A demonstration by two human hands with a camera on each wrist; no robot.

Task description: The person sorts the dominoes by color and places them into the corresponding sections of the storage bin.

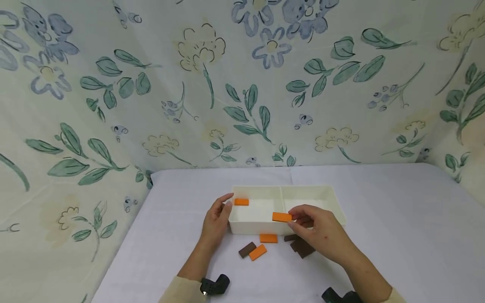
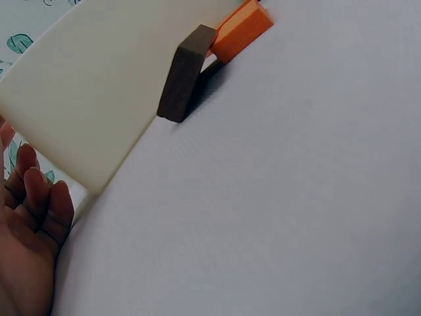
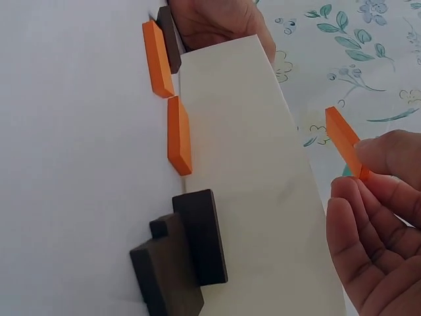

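My right hand [image 1: 318, 229] pinches an orange block [image 1: 282, 217] between thumb and fingertips, above the near wall of a white two-compartment box [image 1: 248, 228]. In the right wrist view this block [image 3: 343, 138] stands out past the thumb tip. My left hand [image 1: 216, 223] rests at the box's left end, its fingers loosely bent against the side in the left wrist view. Another orange block [image 1: 241, 202] is in the left compartment. In front of the box lie two orange blocks [image 1: 268, 238] [image 1: 258, 252] and a brown block [image 1: 247, 250], with more brown blocks [image 1: 304, 248] partly under my right hand.
A white cloth [image 1: 398, 219] covers the table. Behind it hangs a flowered curtain [image 1: 242, 126], which also runs down the left side. A divider [image 1: 281, 198] splits the box into left and right compartments. Black wrist cameras [image 1: 216, 285] sit on both wrists.
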